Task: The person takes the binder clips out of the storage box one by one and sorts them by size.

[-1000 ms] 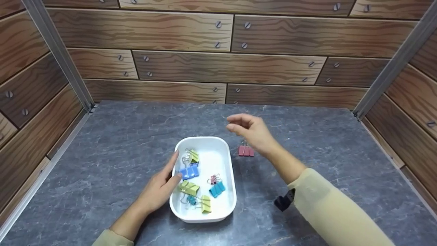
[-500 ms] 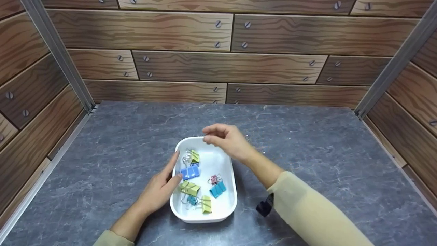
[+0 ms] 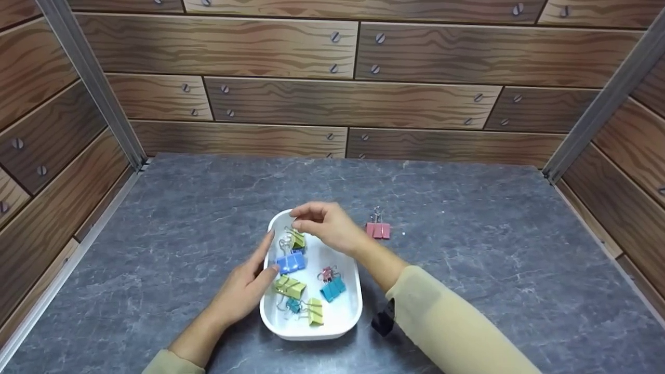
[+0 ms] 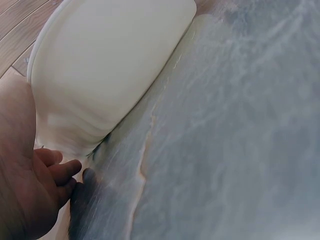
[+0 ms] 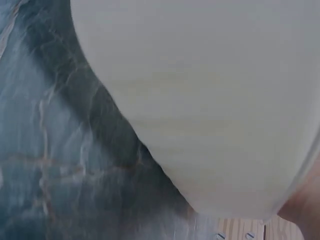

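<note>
Lime binder clip (image 3: 297,240), 11 o'clock inside white tray (image 3: 359,296), seems light, stiff, best body-gripped; right hand (image 3: 330,226) hovers, grip parted; left hand (image 3: 245,286) pinches tray.

No readable text, no labels, no numbers (in any view)

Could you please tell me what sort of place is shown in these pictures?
Probably a small walled work booth rather than an ordinary room. A flat, dark grey, marble-patterned tabletop is bounded on three sides by brown, wood-plank-patterned walls, with straight grey metal-looking posts at the two far corners.
</note>
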Demonstrator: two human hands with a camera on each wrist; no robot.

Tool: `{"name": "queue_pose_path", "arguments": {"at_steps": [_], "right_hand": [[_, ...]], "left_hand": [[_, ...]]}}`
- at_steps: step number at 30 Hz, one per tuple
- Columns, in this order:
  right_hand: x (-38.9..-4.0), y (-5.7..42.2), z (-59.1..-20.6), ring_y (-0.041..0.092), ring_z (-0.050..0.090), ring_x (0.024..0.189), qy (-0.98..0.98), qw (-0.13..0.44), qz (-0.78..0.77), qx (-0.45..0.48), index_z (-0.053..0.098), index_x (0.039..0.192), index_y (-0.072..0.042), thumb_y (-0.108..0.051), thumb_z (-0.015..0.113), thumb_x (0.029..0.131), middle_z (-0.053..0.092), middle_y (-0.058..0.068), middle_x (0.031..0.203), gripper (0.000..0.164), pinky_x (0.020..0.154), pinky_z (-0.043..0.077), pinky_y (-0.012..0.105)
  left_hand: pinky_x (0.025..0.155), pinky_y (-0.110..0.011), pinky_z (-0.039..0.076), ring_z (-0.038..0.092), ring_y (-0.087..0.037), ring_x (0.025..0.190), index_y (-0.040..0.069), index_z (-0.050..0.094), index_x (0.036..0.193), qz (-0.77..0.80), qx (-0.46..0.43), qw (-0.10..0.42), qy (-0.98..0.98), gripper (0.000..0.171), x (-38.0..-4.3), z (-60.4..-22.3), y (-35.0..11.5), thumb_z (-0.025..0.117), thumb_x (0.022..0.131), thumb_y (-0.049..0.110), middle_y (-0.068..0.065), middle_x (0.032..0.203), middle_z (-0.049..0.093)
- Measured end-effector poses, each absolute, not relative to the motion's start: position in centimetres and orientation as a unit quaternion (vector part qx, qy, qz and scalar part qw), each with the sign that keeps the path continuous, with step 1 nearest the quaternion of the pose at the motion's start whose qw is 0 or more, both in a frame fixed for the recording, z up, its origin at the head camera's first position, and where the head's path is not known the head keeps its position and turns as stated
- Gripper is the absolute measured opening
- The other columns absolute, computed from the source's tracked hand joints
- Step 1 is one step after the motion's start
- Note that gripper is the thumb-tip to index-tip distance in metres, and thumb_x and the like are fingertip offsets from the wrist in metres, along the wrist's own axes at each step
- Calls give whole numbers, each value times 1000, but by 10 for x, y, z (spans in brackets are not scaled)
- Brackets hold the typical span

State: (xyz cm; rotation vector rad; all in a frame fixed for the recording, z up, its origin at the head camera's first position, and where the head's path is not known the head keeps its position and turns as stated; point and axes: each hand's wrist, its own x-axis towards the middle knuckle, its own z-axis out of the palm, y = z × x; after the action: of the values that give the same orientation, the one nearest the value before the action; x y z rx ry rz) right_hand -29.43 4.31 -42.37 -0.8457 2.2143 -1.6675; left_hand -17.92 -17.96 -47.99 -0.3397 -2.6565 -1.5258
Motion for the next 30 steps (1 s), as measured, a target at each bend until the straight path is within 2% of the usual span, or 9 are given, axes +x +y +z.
{"name": "queue_pose_path", "arguments": {"at_steps": [3, 6, 14, 23, 30], "right_hand": [[-294, 40, -427, 14, 68, 97, 764, 122, -559, -298, 73, 128, 2, -10, 73, 102, 76, 16, 115, 29, 91, 57, 33], [-293, 38, -430, 14, 69, 99, 768, 123, -549, -306, 75, 127, 1, -11, 74, 101, 76, 16, 115, 28, 90, 57, 29], [-293, 34, -433, 18, 71, 104, 792, 136, -511, -304, 78, 123, -5, -10, 76, 99, 77, 10, 116, 25, 93, 57, 31], [-292, 31, -434, 11, 70, 92, 804, 164, -487, -298, 78, 123, -5, -7, 74, 99, 78, 5, 108, 24, 84, 58, 29], [-290, 30, -434, 10, 70, 92, 812, 161, -478, -294, 79, 118, -4, -7, 75, 99, 79, 6, 105, 20, 86, 57, 27]], "left_hand": [[119, -57, 35, 44, -34, 148, 28, 26, 171, -496, -114, 33, -860, 68, -179, -480, -179, 56, 110, 30, -16, 164, 43], [119, -57, 36, 46, -34, 147, 27, 26, 171, -498, -118, 35, -859, 68, -180, -480, -179, 55, 110, 30, -16, 164, 44], [119, -56, 35, 45, -33, 147, 28, 25, 171, -497, -119, 35, -859, 68, -180, -480, -179, 55, 110, 30, -16, 164, 44], [120, -57, 34, 44, -34, 148, 29, 26, 171, -489, -112, 35, -865, 68, -180, -480, -180, 55, 110, 31, -15, 164, 43], [119, -57, 35, 46, -34, 146, 28, 26, 171, -489, -115, 41, -864, 68, -180, -481, -181, 56, 109, 30, -17, 163, 45]]}}
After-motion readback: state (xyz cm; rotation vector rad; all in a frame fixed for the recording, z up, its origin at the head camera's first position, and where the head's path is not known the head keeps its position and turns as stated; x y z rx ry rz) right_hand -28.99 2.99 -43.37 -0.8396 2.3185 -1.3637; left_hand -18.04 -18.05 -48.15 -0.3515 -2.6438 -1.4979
